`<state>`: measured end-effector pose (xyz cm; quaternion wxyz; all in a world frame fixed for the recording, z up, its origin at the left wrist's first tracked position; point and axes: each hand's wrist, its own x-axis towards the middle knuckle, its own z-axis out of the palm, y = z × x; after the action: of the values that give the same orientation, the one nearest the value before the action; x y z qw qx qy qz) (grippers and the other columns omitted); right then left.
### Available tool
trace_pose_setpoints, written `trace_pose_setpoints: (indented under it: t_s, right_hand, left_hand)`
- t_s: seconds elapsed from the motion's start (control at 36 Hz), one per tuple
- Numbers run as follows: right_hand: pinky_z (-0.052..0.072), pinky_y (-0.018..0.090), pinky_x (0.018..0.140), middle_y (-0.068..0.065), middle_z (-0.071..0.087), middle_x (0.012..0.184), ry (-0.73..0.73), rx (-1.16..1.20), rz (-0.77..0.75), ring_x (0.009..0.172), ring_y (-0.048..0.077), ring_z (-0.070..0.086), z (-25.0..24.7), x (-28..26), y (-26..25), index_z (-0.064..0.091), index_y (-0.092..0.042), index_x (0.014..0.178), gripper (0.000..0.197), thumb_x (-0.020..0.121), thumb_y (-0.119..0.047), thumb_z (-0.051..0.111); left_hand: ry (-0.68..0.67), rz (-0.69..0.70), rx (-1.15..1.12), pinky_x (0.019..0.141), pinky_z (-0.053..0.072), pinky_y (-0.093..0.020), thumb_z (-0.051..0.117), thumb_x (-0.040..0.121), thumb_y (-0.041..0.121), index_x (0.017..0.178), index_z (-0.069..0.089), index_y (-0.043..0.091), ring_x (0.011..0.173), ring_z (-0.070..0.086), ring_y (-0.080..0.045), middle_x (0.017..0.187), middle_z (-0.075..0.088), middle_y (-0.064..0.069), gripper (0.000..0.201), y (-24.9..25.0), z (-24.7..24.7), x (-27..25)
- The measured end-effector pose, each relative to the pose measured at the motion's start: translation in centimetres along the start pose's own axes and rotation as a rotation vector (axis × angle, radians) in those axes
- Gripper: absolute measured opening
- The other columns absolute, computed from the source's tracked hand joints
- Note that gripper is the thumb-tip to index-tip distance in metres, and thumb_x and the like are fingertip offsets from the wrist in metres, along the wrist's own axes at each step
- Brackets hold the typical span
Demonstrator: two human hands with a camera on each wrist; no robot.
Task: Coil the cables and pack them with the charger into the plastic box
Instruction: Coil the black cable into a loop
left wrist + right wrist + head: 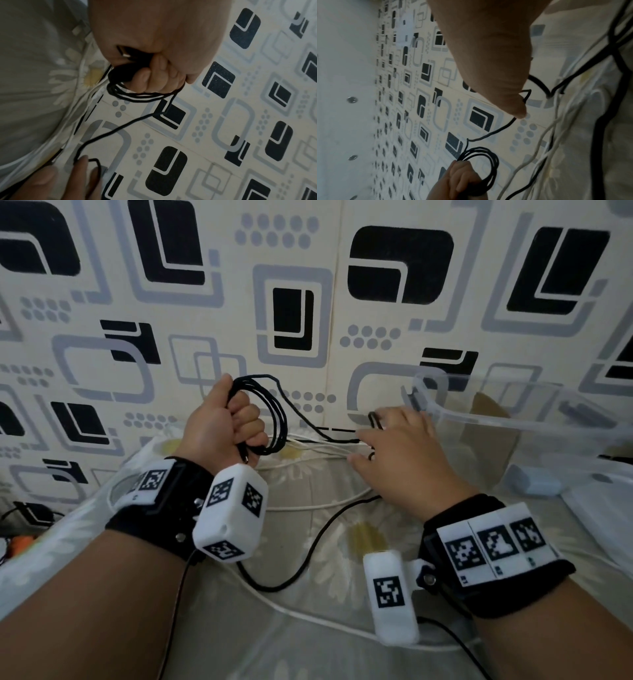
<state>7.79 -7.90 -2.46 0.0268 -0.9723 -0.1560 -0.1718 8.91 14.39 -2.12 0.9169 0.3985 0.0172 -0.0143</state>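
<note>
the coiling step is on — left hand (222, 422) fingers (154, 79) clamped on the black cable (270, 419) loops, right hand (394, 453) fingers (517, 108) pinching its loose end, which next needs wrapping round.

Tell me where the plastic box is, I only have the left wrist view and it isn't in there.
Observer: In the head view the plastic box stands at the right of the bed cover, just beyond the right hand.
Operator: Okay. Are there other cables left to coil besides the black one?
Observer: Yes. White cables lie loose and uncoiled on the cover between the two hands, while the left hand grips the black cable coil.
</note>
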Motion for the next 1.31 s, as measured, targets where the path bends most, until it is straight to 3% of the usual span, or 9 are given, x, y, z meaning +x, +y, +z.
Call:
trace_pose_setpoints:
  t_s: [0.08,0.19,0.33,0.47,0.58,0.75,0.94,1.14,1.31]
  right_hand:
    - [-0.005,0.047,0.119,0.005,0.01,0.161,0.001,-0.006,-0.024,0.147,0.026,0.0,-0.4,-0.2,-0.1,0.047,-0.035,0.138,0.051,0.09,-0.054,0.05]
    - [-0.004,0.039,0.119,0.001,0.027,0.157,0.102,0.176,-0.149,0.147,0.018,0.014,-0.6,0.0,-0.6,0.043,-0.028,0.142,0.056,0.092,-0.051,0.054]
    - [0.029,0.024,0.112,-0.002,0.04,0.151,-0.04,0.658,-0.239,0.138,0.009,0.036,-0.3,-0.5,-1.5,0.023,-0.028,0.15,0.069,0.092,-0.032,0.062]
    - [0.045,0.027,0.094,-0.003,0.062,0.119,-0.059,0.767,-0.131,0.11,0.01,0.057,1.5,-0.1,-1.4,0.04,-0.025,0.132,0.036,0.098,-0.018,0.05]
    - [0.043,0.018,0.076,-0.006,0.065,0.096,0.021,0.773,-0.086,0.091,0.007,0.061,2.3,0.4,-1.1,0.047,-0.022,0.107,0.015,0.098,-0.01,0.048]
    - [0.05,0.022,0.079,-0.006,0.07,0.088,0.062,0.873,-0.019,0.083,0.002,0.065,2.9,0.7,-0.8,0.052,-0.02,0.095,0.01,0.096,-0.01,0.052]
    - [0.044,0.018,0.069,-0.006,0.069,0.089,-0.028,0.856,-0.091,0.083,0.01,0.062,2.5,0.4,-1.2,0.053,-0.027,0.096,0.012,0.093,-0.016,0.058]
    - [0.041,0.009,0.064,-0.011,0.061,0.082,0.149,0.805,0.006,0.074,-0.001,0.055,2.4,0.7,-0.5,0.054,-0.026,0.095,0.013,0.093,-0.013,0.055]
    - [0.046,0.02,0.071,-0.006,0.066,0.087,-0.033,0.794,-0.103,0.083,0.009,0.061,2.4,0.5,-0.8,0.054,-0.028,0.105,0.015,0.095,-0.016,0.055]
  left_hand:
    - [-0.009,-0.015,0.063,0.038,0.015,-0.02,0.038,0.099,0.051,0.051,0.028,0.022,0.032,0.017,-0.007,0.042,0.019,0.008,0.057,-0.2,0.5,-0.3]
    - [-0.05,-0.029,0.103,0.039,0.013,-0.02,0.036,0.1,0.052,0.051,0.029,0.022,0.032,0.016,-0.007,0.041,0.019,0.008,0.058,-0.5,0.9,-0.5]
    - [-0.125,-0.044,0.114,0.036,0.015,-0.019,0.035,0.099,0.051,0.047,0.03,0.022,0.03,0.016,-0.006,0.038,0.021,0.008,0.06,-0.6,1.4,-0.7]
    - [-0.256,-0.147,0.098,0.036,0.015,-0.019,0.036,0.096,0.052,0.046,0.031,0.022,0.039,0.005,-0.009,0.04,0.016,0.008,0.059,-0.5,1.4,-1.1]
    - [-0.378,-0.212,0.083,0.034,0.019,-0.018,0.034,0.094,0.053,0.046,0.034,0.021,0.037,0.006,-0.008,0.047,0.009,0.009,0.057,-0.6,1.5,-1.2]
    - [-0.7,-0.356,-0.141,0.041,0.027,-0.021,0.044,0.095,0.052,0.06,0.033,0.022,0.039,0.02,-0.009,0.048,0.024,0.007,0.047,-0.2,0.5,-0.6]
    - [-0.358,-0.145,-0.067,0.036,0.017,-0.016,0.042,0.09,0.052,0.05,0.031,0.023,0.037,0.007,-0.01,0.048,0.009,0.009,0.051,-0.7,1.4,-1.3]
    - [-0.296,-0.141,-0.025,0.033,0.018,-0.016,0.046,0.087,0.043,0.051,0.03,0.023,0.038,0.006,-0.009,0.049,0.009,0.01,0.045,-0.5,1.3,-1.2]
    - [-0.338,-0.13,-0.075,0.037,0.016,-0.016,0.043,0.09,0.045,0.05,0.034,0.023,0.038,0.008,-0.009,0.049,0.01,0.009,0.046,-0.6,1.0,-0.9]
